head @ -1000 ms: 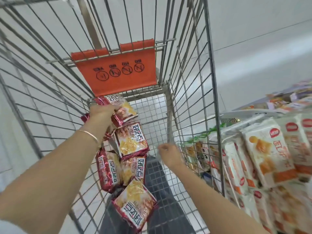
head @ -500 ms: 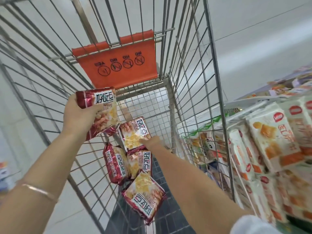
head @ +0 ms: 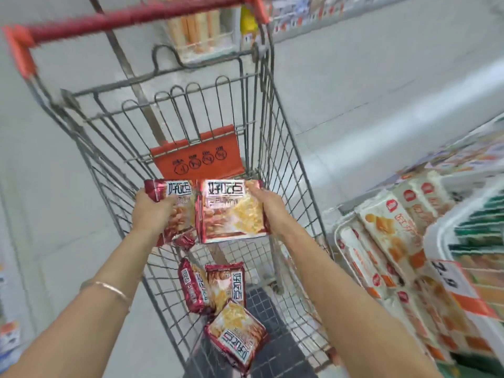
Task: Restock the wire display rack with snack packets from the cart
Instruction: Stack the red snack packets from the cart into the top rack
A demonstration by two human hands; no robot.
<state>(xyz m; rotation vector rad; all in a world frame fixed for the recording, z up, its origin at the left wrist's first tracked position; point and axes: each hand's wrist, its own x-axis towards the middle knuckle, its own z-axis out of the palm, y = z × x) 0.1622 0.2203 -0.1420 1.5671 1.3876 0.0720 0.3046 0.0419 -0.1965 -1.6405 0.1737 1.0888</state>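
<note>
Over the wire cart (head: 275, 148), my left hand (head: 152, 211) grips a bundle of red snack packets (head: 178, 205). My right hand (head: 266, 204) holds another red packet (head: 231, 211) by its right edge, face up, beside the left bundle. Three more red packets lie on the cart's floor: one on its side (head: 191, 285), one upright (head: 226, 282) and one nearest me (head: 236, 336). The wire display rack (head: 338, 230) stands at the right, filled with white and orange packets (head: 387, 230).
The cart's red handle (head: 131, 21) crosses the top of the view, with an orange child-seat flap (head: 196, 156) below it. A price tag (head: 450, 276) hangs on the rack. Pale floor surrounds the cart, and far shelves show at the top.
My right hand has picked a red packet off the cart floor and raised it beside the left hand's bundle. Both hands rose, and the view pulled back to show the cart's handle.
</note>
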